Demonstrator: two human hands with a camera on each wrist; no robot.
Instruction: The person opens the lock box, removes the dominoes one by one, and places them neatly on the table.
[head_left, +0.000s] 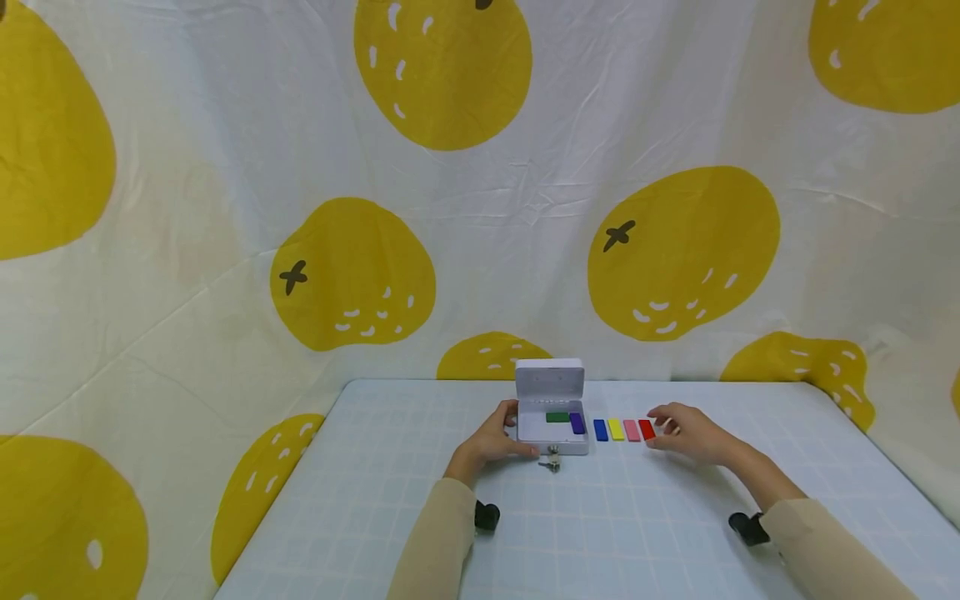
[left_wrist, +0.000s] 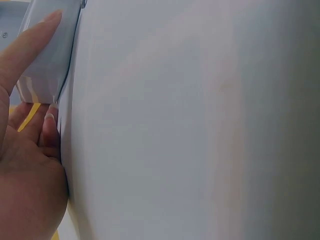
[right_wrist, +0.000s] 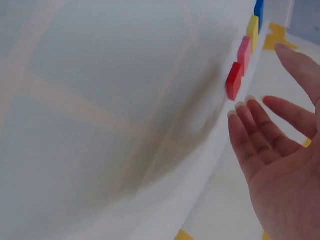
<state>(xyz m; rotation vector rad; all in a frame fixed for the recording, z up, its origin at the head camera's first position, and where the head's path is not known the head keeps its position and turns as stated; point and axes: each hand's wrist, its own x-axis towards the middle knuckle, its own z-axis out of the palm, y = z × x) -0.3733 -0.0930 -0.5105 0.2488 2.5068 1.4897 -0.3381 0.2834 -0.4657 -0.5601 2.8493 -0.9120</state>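
Note:
A small white metal cash box (head_left: 531,447) stands on the table with its lid (head_left: 550,383) raised. My left hand (head_left: 491,439) grips its left side, thumb along the front and fingers at the side; the left wrist view shows the same box wall (left_wrist: 42,80) between them. Inside the box lie a green block (head_left: 557,417) and a purple block (head_left: 577,423). To its right, a blue block (head_left: 601,430), a yellow block (head_left: 617,429), a pink block (head_left: 632,430) and a red block (head_left: 647,429) form a row. My right hand (head_left: 693,435) hovers beside the red block, its thumb and fingers spread apart and holding nothing.
Keys (head_left: 553,464) hang at the lock on the front of the box. A pale checked cloth covers the table (head_left: 600,533). Behind it hangs a white curtain (head_left: 510,275) with large yellow fruit prints, close to the table's far edge.

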